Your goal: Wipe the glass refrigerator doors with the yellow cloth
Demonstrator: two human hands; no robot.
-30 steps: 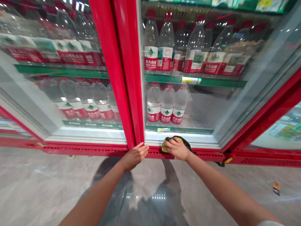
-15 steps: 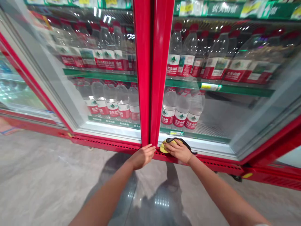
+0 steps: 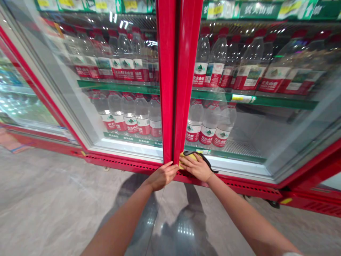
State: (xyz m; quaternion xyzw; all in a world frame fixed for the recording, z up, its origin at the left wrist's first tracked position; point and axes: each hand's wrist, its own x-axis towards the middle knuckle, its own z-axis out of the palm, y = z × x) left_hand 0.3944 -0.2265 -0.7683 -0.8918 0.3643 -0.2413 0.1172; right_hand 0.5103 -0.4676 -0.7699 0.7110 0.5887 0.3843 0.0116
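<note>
Yellow cloth (image 3: 185,160) with a black trim (image 3: 205,161), bunched against the bottom left corner of the right glass door, low on its sill and just beside the red centre stile (image 3: 188,71). Right hand (image 3: 195,169) over it, fingers curled and lightly spread, pressing the cloth to the door and gathering part of it under the palm; no clear pinch between fingertips. Left hand (image 3: 162,176) flat and open on the neighbouring door's red stile (image 3: 166,89), fingers close together, tips at the seam between the two doors, nothing held.

Below both hands, a red bottom rail (image 3: 122,163) with a row of vent slots, running along the base of the cooler. Behind the right door, bottles of Nongfu Spring water (image 3: 194,121) with red and white labels, standing upright in a row on the lowest shelf, with more on the shelf above (image 3: 217,57). Behind the left door, matching bottles (image 3: 142,117) in rows, above and below a green shelf strip (image 3: 117,87). Along the top, green shelf signs (image 3: 258,10) with yellow tags. Underfoot, a grey polished floor (image 3: 39,199) carrying a dark shadow (image 3: 183,227) and spots of reflected ceiling light. At the right end of the rail, a small black caster (image 3: 273,203).
</note>
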